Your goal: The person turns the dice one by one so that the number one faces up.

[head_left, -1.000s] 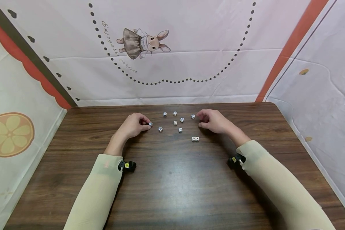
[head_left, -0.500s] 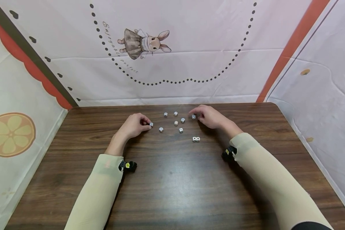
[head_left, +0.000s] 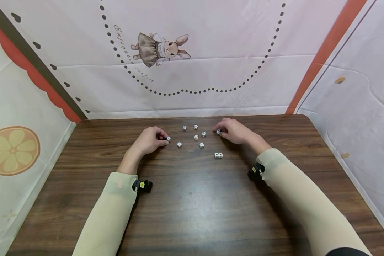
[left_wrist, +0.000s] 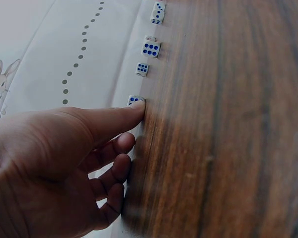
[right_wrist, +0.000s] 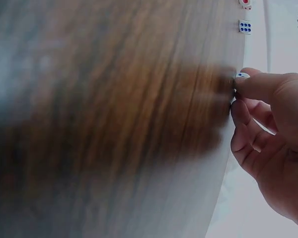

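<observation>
In the head view, my left hand pinches a small white die with dark pips between thumb and fingers, low at the tabletop. The left wrist view shows the thumb over most of that die. My right hand grips another white die on the other side; its thumb partly covers the die in the right wrist view. Between the hands several more dice lie scattered, among them one die nearest the left hand and one die nearest the right.
Two dice sit side by side, nearer the person than the others. All lie on a brown wood-grain table. Behind its far edge hangs a pale printed cloth, with more cloth along both sides.
My right hand has moved left and taken hold of the rightmost die, which has shifted slightly to the right. The left hand keeps its pinch in place.
</observation>
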The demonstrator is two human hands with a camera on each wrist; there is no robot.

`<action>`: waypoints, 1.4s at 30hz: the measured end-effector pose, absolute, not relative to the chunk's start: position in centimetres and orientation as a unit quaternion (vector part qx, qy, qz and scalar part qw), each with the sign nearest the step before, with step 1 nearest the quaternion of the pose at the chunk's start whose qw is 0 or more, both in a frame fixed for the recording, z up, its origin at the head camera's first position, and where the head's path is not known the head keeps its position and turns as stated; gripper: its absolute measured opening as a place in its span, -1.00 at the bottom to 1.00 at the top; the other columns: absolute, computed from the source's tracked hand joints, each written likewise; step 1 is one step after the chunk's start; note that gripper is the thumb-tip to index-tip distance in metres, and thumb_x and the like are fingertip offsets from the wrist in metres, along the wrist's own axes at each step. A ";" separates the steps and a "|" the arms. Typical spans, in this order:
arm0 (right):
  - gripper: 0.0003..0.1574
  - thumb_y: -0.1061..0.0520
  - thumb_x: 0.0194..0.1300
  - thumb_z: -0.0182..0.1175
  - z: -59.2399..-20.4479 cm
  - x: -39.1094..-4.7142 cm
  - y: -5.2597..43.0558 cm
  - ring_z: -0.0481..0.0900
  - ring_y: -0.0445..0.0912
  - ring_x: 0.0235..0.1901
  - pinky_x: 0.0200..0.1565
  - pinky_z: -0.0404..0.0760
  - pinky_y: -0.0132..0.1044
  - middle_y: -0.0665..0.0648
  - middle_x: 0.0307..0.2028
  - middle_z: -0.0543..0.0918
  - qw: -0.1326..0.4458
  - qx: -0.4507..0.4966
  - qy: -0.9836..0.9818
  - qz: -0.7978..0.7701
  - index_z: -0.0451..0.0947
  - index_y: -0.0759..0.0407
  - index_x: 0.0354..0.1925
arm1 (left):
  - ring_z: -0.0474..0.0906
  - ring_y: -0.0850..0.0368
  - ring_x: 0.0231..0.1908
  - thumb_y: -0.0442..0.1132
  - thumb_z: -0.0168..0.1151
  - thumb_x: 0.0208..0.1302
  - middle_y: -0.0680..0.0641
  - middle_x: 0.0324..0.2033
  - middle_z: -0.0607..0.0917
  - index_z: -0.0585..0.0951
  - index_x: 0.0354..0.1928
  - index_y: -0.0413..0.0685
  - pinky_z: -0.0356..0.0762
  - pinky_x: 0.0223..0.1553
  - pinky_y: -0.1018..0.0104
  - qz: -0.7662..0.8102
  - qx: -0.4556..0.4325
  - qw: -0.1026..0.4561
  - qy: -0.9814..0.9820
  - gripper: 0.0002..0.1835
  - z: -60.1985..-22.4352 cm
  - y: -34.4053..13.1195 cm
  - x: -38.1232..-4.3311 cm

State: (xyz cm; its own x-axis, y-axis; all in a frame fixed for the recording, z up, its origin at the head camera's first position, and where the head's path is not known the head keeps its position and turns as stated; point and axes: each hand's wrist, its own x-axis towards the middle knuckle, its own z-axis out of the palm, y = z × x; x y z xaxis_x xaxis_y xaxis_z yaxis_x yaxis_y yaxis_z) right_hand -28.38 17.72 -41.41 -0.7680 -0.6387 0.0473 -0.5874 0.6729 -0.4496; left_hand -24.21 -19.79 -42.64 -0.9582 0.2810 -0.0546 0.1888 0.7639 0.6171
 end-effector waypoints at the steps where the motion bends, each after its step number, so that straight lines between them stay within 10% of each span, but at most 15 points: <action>1: -0.66 0.35 0.43 0.28 -41.4 -28.3 17.8 0.59 0.06 -0.08 0.03 0.54 -0.01 0.22 -0.01 0.67 0.058 -0.333 0.914 -0.225 0.73 0.25 0.13 | 0.55 -0.01 -0.14 -0.25 0.47 0.38 -0.09 -0.21 0.69 0.78 -0.12 -0.13 0.46 -0.01 0.09 0.319 0.127 0.071 0.936 -0.87 -42.6 -19.8 -24.2; 42: -0.77 0.20 0.34 0.46 -42.1 -27.8 18.6 0.62 -0.06 -0.22 -0.08 0.55 -0.12 0.04 -0.28 0.71 0.079 -0.260 0.918 -0.288 0.71 0.21 -0.06 | 0.56 -0.01 -0.12 -0.25 0.48 0.38 -0.09 -0.19 0.70 0.78 -0.10 -0.13 0.48 -0.01 0.08 0.322 0.125 0.070 0.936 -0.86 -42.6 -19.8 -24.0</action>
State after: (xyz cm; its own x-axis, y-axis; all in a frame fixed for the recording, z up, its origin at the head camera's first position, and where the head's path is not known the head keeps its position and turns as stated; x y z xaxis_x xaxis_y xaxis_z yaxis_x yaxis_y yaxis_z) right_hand -27.80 18.63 -42.05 -0.8526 -0.5225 0.0047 -0.4315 0.6990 -0.5702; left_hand -23.99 -19.78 -42.57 -0.9592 0.2783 -0.0499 0.1887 0.7614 0.6202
